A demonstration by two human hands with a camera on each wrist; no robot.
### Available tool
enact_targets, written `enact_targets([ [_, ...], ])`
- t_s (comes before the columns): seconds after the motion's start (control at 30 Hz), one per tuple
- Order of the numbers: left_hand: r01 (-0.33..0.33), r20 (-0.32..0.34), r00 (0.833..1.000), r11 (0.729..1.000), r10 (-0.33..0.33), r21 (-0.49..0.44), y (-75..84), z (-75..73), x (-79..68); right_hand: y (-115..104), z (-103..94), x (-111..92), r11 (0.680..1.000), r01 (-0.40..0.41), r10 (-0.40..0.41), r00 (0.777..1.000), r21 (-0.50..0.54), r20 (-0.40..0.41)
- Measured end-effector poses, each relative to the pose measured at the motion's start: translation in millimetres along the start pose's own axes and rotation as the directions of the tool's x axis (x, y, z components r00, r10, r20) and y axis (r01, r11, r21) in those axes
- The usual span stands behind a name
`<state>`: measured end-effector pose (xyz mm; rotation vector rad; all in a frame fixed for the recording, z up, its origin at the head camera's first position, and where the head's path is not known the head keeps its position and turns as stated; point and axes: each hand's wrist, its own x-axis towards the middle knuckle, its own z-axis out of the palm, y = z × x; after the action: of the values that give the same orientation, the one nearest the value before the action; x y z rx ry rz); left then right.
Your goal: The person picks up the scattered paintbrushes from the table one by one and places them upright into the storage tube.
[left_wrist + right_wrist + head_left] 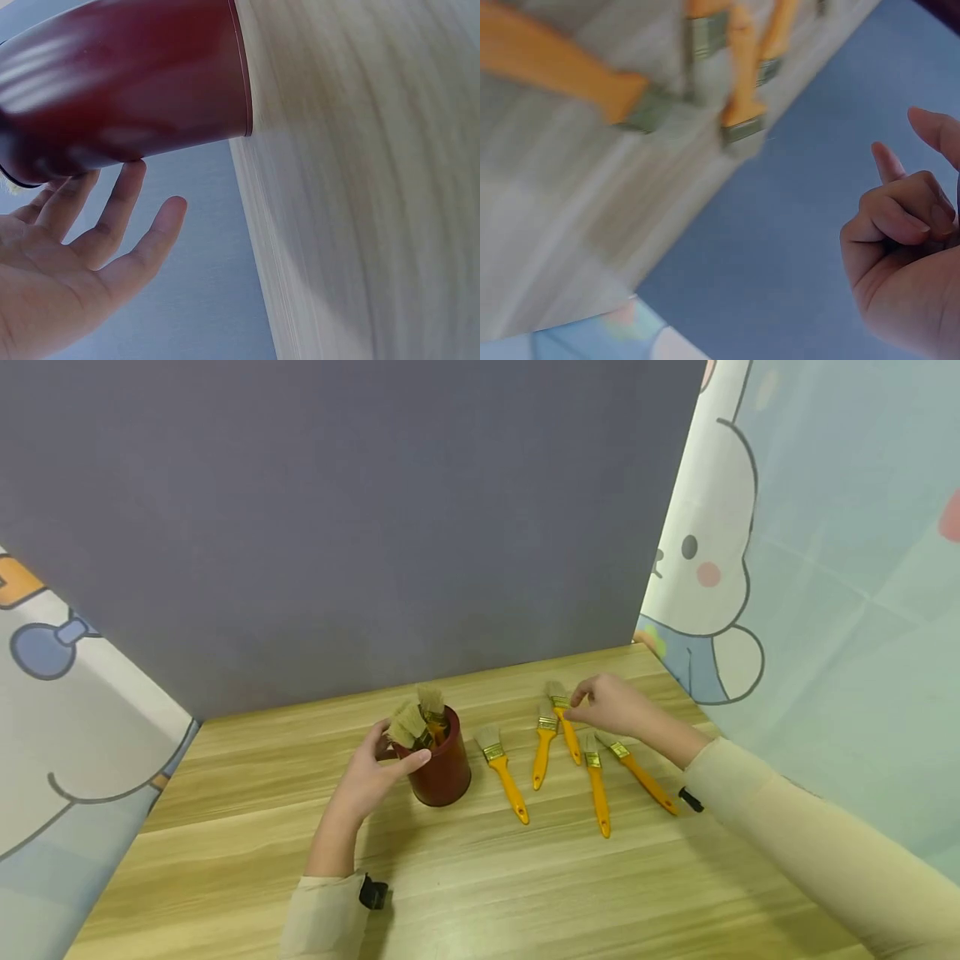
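Note:
A dark red can (441, 777) stands upright on the table, with several bristle brushes (410, 723) in it, bristles up. My left hand (369, 781) holds the can at its rim, thumb at the near side and fingers around the left side. In the left wrist view, some fingertips touch the can's wall. Over the brushes at the right hovers my right hand (611, 706), holding nothing. Its index finger and thumb are apart while other fingers curl. Nearest it lie two orange-handled paintbrushes, a left one (542, 758) and a right one (572, 742).
Another paintbrush (512, 792) lies just right of the can. Two more, one nearly straight (599, 797) and one slanted (651, 785), lie below the right hand. A grey panel (360, 527) rises behind the wood-grain table (480, 893); a patterned sheet (847, 610) hangs at the right.

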<state>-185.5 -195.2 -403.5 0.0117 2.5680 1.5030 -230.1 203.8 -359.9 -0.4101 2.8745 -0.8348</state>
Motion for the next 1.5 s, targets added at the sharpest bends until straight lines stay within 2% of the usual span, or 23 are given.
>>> enact_targets([
  [0.17,-0.001,0.001,1.000,1.000,0.001,0.009,-3.6,-4.7,0.5,23.5,2.9,-7.3,0.998,-0.052,0.052,0.999,-0.019,0.011],
  [0.33,0.004,-0.009,1.000,1.000,-0.004,0.015,-7.0,-10.6,-1.7,36.8,10.1,-9.5,0.996,-0.079,0.081,0.996,-0.048,0.037],
  [0.5,0.008,-0.021,1.000,1.000,-0.007,0.023,-10.4,-15.5,-3.8,39.9,18.8,-8.6,0.995,-0.088,0.090,0.995,-0.051,0.037],
  [0.83,0.005,-0.031,1.000,1.000,-0.004,0.024,-11.7,-15.4,-4.5,47.3,28.1,-3.4,0.995,-0.087,0.089,0.995,-0.056,0.040],
  [1.03,-0.006,-0.028,1.000,1.000,0.006,0.014,-9.0,-16.1,-4.9,60.9,31.8,-3.2,0.989,-0.135,0.139,0.989,-0.067,0.059],
  [1.33,0.004,-0.021,1.000,1.000,-0.004,0.004,-9.5,-15.4,-2.8,77.4,46.6,-8.1,0.972,-0.178,0.195,0.975,-0.152,0.103],
  [1.5,-0.002,-0.016,1.000,1.000,0.002,-0.009,-7.8,-16.2,-2.2,79.3,46.9,-7.2,0.970,-0.189,0.202,0.976,-0.154,0.075],
])
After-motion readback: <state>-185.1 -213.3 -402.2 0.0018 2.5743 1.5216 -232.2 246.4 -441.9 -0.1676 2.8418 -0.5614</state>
